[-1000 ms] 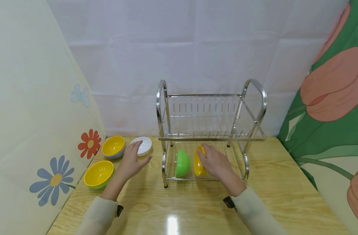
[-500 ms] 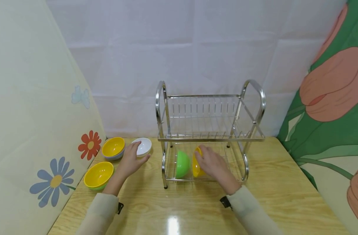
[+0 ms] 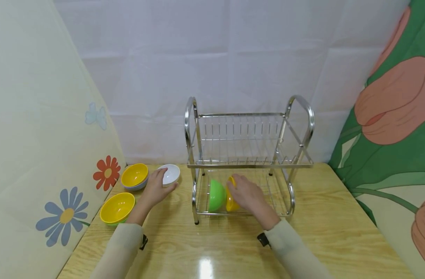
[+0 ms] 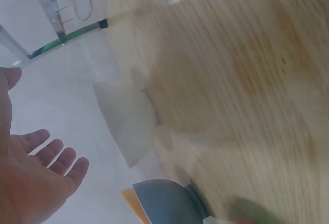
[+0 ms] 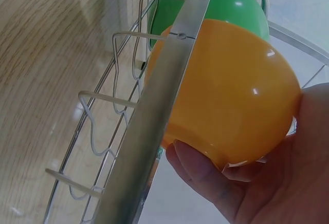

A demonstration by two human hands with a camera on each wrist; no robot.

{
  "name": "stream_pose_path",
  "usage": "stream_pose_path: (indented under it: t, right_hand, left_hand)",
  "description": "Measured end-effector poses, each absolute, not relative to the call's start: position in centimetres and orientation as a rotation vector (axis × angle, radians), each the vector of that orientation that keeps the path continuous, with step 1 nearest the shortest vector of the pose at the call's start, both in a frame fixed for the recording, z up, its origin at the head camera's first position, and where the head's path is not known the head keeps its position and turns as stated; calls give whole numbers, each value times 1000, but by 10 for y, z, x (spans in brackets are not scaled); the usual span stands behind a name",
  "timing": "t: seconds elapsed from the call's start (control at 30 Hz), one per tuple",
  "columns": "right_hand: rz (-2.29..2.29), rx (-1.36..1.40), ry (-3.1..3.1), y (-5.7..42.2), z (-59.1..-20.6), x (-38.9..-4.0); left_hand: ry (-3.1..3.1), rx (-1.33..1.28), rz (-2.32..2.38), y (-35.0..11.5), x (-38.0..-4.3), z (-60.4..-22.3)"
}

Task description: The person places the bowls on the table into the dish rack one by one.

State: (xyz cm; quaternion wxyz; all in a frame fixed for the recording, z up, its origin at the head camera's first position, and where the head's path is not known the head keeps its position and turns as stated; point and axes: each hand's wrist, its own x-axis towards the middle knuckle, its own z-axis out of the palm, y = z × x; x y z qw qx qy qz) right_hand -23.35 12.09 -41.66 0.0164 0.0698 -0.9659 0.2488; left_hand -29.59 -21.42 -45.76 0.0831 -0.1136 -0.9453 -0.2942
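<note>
My right hand (image 3: 248,194) grips a yellow bowl (image 3: 230,203) by its rim and side, on the lower tier of the metal dish rack (image 3: 251,166). The bowl stands on edge beside a green bowl (image 3: 216,196), also on edge. In the right wrist view the thumb and fingers hold the yellow bowl (image 5: 231,90) behind the rack's front rail (image 5: 149,116). Left of the rack, my left hand (image 3: 155,192) hovers with relaxed fingers and holds nothing. Nearest to it is a white bowl (image 3: 172,175), partly hidden by the fingers in the head view.
Two stacks stand at the table's left: a yellow bowl (image 3: 134,175) in a blue one (image 3: 137,186), and nearer, a yellow bowl (image 3: 117,207) in a green one (image 3: 117,223). The rack's upper tier (image 3: 240,149) overhangs the right hand's work. Cloth walls close the back and sides.
My right hand has moved left with the yellow bowl, bringing it up beside the green bowl and turning its inside out of sight. The left hand has stayed nearly still.
</note>
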Motion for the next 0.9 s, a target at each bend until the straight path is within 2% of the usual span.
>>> stream_pose_path:
  t: [0.9]
  right_hand:
    - [727,191,-3059,102,-422,-238]
  left_hand:
    - [-2921,-277,-710,-215,-336,-481]
